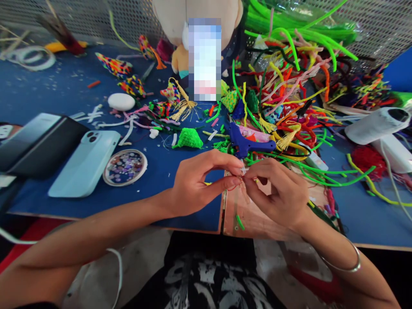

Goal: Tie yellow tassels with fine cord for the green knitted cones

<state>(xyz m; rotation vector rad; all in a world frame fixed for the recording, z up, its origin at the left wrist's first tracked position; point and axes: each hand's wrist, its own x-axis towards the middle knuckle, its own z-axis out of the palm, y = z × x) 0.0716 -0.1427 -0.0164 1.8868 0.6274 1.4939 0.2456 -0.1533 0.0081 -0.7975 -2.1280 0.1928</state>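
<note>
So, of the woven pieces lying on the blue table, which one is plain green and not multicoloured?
The green woven cone-shaped piece lying just beyond the left hand. The rainbow woven pieces farther back mix orange, yellow and blue.

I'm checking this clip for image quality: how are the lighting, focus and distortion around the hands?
Head view: lighting is bright and even, with little shadow beneath the left hand and right hand; both look sharp; the blue table edges bow from wide-angle distortion; a pixelated block hides part of the plush toy.
</note>
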